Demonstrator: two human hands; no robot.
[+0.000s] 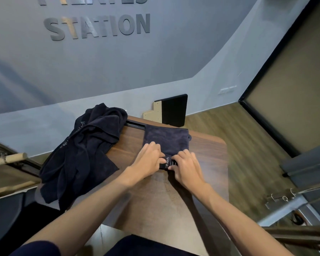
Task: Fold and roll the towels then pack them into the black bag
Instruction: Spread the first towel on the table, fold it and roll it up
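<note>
Rolling the near end of the folded towel point(165, 139) on the desk point(207, 156), the left hand point(148, 161) and right hand point(187, 168) both pinch the started roll. A loose grip would probably let it unwind; the towel heap point(85, 148) waits left of it.

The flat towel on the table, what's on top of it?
Both hands, the left and right, press on the near end of the flat towel, rolling it up. A black label shows between them. The roll beneath is mostly hidden.
</note>
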